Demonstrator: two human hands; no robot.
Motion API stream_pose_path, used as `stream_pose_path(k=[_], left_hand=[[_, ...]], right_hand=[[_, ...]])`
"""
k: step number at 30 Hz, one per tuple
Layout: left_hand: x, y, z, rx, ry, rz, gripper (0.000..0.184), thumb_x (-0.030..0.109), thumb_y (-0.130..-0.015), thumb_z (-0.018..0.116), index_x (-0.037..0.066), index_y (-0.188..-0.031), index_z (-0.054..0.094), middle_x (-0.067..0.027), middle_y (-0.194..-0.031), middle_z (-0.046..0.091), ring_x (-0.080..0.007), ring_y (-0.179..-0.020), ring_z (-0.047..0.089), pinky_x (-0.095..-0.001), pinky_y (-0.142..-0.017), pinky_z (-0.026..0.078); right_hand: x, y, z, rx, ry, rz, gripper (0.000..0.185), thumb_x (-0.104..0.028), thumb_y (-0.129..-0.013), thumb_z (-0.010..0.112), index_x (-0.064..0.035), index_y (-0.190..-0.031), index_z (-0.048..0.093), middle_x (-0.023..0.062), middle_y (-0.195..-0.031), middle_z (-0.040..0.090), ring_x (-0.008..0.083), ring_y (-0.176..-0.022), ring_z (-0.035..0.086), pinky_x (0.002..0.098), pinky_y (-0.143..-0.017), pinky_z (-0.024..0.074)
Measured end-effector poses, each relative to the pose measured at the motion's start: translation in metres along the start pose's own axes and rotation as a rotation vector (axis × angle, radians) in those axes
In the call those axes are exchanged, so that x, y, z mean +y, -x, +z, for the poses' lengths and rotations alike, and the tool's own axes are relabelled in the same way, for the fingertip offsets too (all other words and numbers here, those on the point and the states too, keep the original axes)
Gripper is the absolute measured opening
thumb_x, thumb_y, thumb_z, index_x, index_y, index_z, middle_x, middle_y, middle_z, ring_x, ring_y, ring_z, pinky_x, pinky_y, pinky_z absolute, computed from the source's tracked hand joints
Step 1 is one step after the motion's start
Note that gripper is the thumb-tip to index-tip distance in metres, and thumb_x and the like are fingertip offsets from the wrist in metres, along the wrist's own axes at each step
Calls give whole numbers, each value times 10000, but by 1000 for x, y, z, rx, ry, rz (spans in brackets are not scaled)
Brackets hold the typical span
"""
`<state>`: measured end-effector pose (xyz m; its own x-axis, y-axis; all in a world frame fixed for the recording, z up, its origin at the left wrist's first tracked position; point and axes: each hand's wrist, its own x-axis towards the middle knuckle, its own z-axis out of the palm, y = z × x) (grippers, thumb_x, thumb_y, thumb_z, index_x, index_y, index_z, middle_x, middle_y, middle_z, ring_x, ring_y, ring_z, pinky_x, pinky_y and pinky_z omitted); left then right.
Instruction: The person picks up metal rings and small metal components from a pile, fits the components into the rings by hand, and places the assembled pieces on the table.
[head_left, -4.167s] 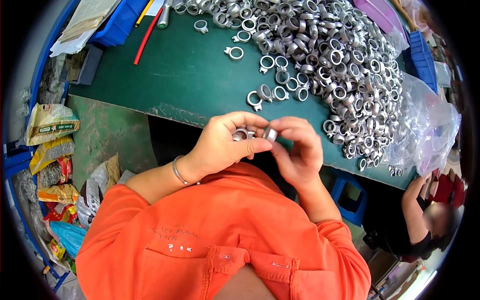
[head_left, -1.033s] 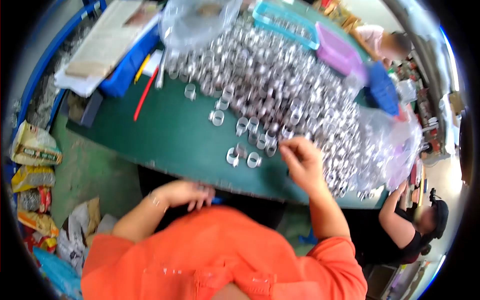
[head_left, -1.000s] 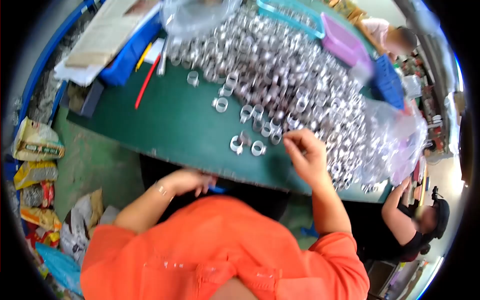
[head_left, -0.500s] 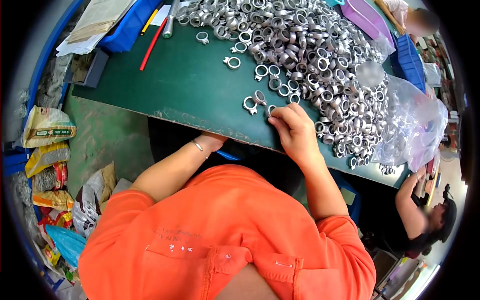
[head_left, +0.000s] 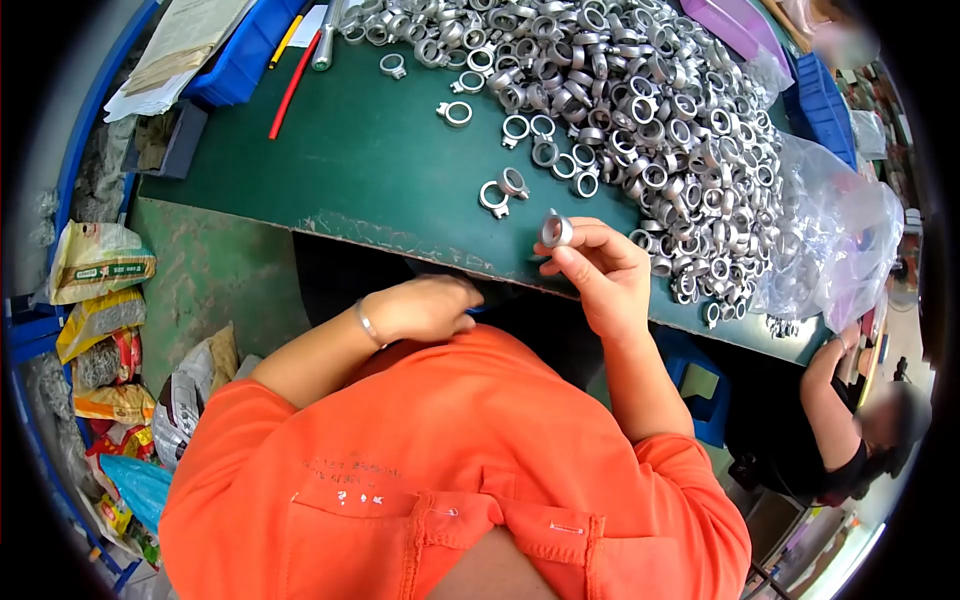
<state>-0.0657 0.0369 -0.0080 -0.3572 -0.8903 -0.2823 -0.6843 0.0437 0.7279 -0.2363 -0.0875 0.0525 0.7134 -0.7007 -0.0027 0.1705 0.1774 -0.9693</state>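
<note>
My right hand (head_left: 607, 270) pinches a silver metal ring (head_left: 555, 231) between thumb and fingers, just above the front edge of the green table (head_left: 330, 170). The ring is tilted so that its opening faces me. Close to my body, below the table edge, my left hand (head_left: 430, 308) has its fingers curled; whether anything is inside them is hidden. Two loose rings, one silver ring (head_left: 492, 198) and one greyer ring (head_left: 513, 182), lie touching or nearly so, left of the held one. A large heap of similar rings (head_left: 640, 120) with small lugs spreads behind and right of my right hand.
A red pen (head_left: 295, 85), a yellow pen (head_left: 287, 42) and a metal-shafted tool (head_left: 327, 40) lie at the back left by a blue bin (head_left: 245, 60). Clear plastic bags (head_left: 825, 240) rest at the right. Another person's arm (head_left: 828, 400) is at the far right.
My right hand has lifted a ring off the table and turned it toward me. My left hand has come out from under the table edge, back toward my body.
</note>
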Motion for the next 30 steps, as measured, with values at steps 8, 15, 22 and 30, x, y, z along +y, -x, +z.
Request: stream_pose_path(k=[8, 15, 22, 30], left_hand=[[50, 8, -48, 543, 978, -1, 116, -16, -766, 654, -16, -857, 581, -23, -847, 550, -66, -738, 543, -184, -663, 463], [49, 3, -39, 590, 937, 128, 83, -67, -761, 627, -43, -832, 590, -57, -895, 528, -95, -783, 543, -201, -681, 477], [50, 1, -38, 614, 930, 193, 81, -70, -761, 624, -37, -829, 594, -65, -890, 525, -101, -778, 550, -206, -680, 485], [49, 3, -39, 630, 1287, 130, 193, -8, -804, 613, -42, -978, 537, -69, -842, 598, -110, -739, 600, -208, -666, 505]], right_hand=[[-2, 1, 15, -103, 762, -620, 186, 64, -664, 685, -7, -824, 622, 130, -930, 592, 233, -770, 604, 285, -650, 503], [7, 5, 17, 46, 356, -276, 167, 114, -786, 509, 9, -903, 566, 113, -963, 568, 148, -843, 587, 261, -689, 503], [0, 9, 14, -147, 168, 49, 155, -21, -885, 488, 27, -1007, 571, 71, -921, 560, 113, -797, 574, 222, -686, 485], [7, 6, 9, -14, 395, -271, 147, 36, -769, 627, 22, -910, 585, 96, -916, 576, 153, -754, 602, 234, -636, 494]])
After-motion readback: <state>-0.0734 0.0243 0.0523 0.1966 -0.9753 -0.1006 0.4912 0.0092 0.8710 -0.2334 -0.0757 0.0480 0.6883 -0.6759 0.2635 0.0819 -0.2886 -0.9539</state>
